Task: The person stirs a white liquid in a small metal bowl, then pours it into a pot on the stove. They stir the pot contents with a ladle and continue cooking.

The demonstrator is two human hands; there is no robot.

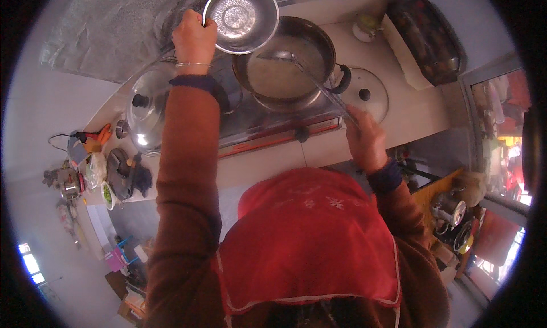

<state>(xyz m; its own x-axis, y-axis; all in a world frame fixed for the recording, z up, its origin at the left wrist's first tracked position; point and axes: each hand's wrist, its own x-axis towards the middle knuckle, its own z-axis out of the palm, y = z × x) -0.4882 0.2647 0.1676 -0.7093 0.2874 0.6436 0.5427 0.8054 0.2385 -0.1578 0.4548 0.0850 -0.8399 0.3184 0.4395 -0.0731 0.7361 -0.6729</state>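
Note:
A shiny metal bowl is gripped at its left rim by my left hand, overlapping the far-left edge of a dark deep pan. Cloudy, pale liquid fills part of the pan, which sits on a gas stove. My right hand holds the handle of a metal ladle. Its head lies over the liquid near the pan's middle; how deep it dips I cannot tell. The inside of the bowl faces me, and no food is visible in it.
A domed metal lid rests left of the pan. A glass lid lies on the counter at right, below a small jar and a dark lidded container. Carrots and a bowl of chopped greens stand far left.

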